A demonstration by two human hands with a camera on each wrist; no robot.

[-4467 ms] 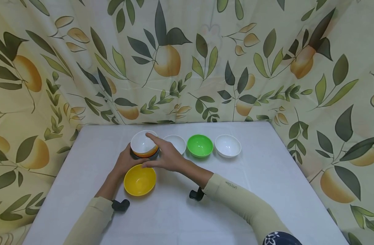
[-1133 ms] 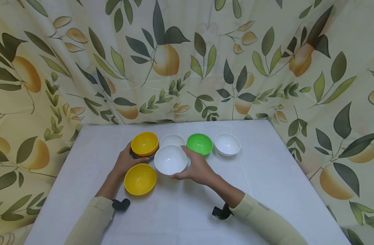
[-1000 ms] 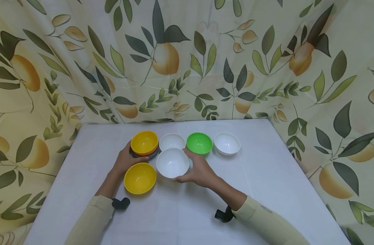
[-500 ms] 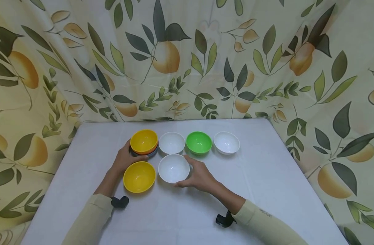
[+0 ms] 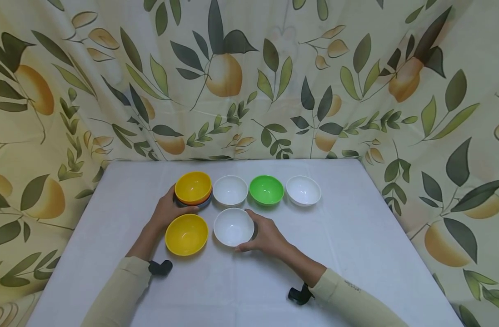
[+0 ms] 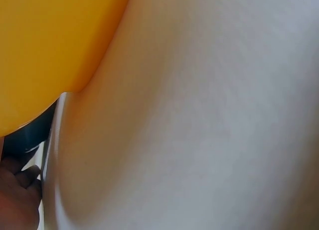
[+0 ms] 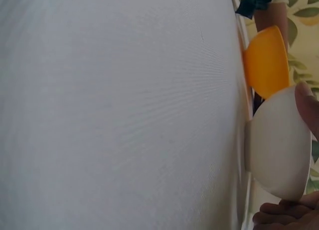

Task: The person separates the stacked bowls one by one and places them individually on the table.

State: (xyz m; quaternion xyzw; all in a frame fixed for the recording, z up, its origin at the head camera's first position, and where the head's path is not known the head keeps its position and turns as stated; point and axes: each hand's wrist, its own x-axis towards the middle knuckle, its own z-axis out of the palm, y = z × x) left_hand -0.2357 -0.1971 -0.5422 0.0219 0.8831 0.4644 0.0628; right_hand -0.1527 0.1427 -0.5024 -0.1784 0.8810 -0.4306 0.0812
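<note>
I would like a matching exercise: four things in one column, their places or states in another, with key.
1. Green bowl
2. Left hand
3. Lone yellow bowl
4. Right hand

A. holds the near white bowl
B. in front of the stack
C. between two back white bowls
D. holds the stack

Pairs: 1-C, 2-D, 3-B, 4-A

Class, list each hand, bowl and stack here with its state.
Left hand: curled round the stacked glossy bowls.
Right hand: gripping the glossy round white front bowl.
Stacked glossy bowls: nested, yellow topmost.
Glossy round white front bowl: upright.
Glossy round yellow front bowl: upright, ungripped.
Round white bowl beside stack: upright, ungripped.
Glossy round green bowl: upright, ungripped.
Far-right round white bowl: upright, ungripped.
</note>
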